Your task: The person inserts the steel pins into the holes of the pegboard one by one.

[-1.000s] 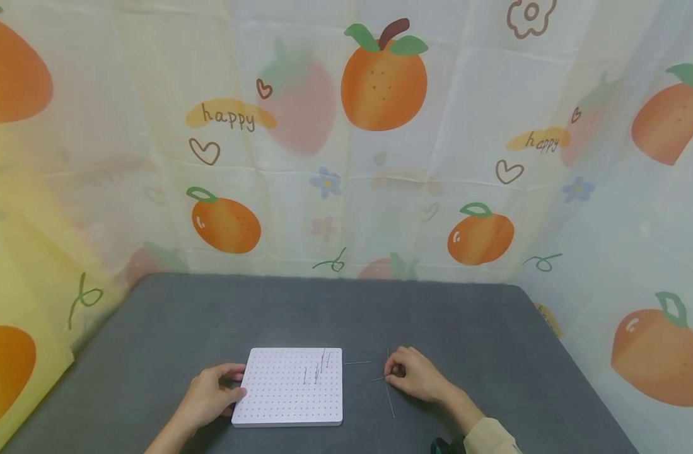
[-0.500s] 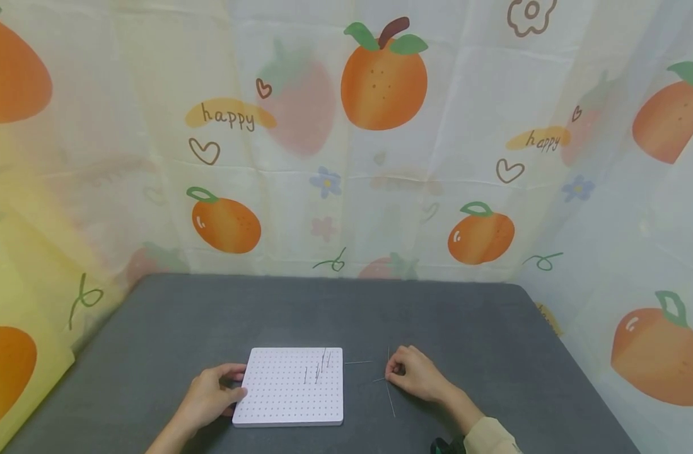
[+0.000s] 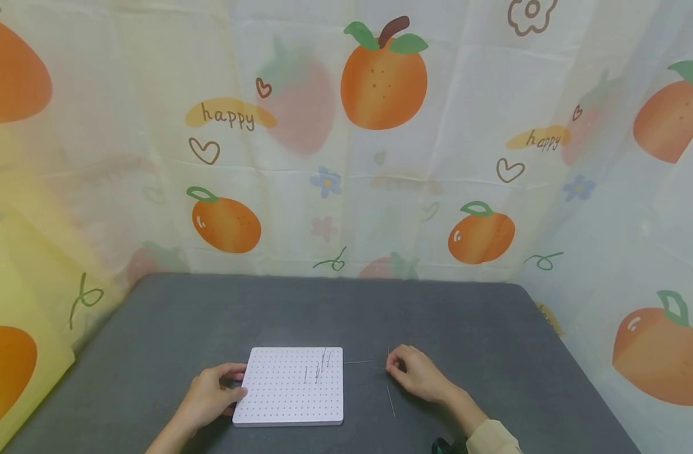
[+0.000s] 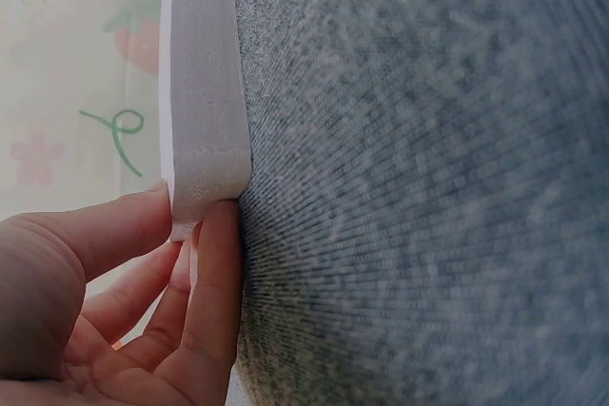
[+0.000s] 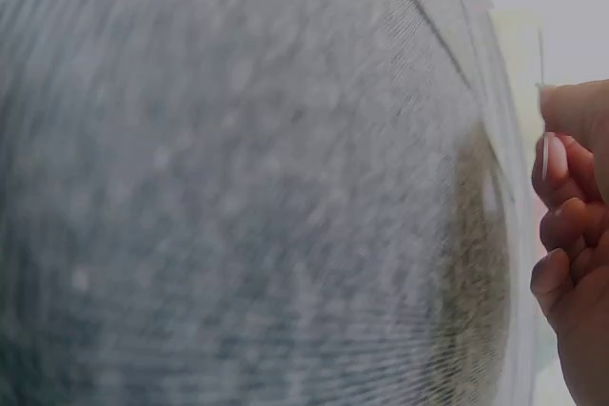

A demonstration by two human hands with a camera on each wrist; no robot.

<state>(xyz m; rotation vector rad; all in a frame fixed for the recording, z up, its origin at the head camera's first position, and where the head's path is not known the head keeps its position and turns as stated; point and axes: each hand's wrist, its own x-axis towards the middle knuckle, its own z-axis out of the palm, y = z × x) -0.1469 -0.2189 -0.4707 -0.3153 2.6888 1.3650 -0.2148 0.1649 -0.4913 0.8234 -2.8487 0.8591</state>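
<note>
A white square board [image 3: 284, 400] with rows of small holes lies on the dark tabletop. My left hand [image 3: 210, 394] holds its left edge; in the left wrist view the thumb [image 4: 124, 225] rests on the face and a finger meets the side near a corner. Several thin metal pins [image 3: 316, 374] stand upright in the board's right half. Right of the board, my right hand [image 3: 419, 373] pinches another thin pin [image 5: 542, 59] between thumb and forefinger. The other fingers are curled. Part of that pin is hidden by the fingertips.
One loose pin [image 3: 359, 362] lies just beyond the board's right edge. Another thin pin [image 3: 390, 401] lies in front of the right hand, and a thin tip [image 3: 388, 350] shows behind it. A printed curtain [image 3: 391, 189] hangs beyond the table [image 3: 255, 309].
My right hand has shifted slightly, and the pin in its fingers has moved up and away from the pin lying in front. The left hand and the board stay almost still.
</note>
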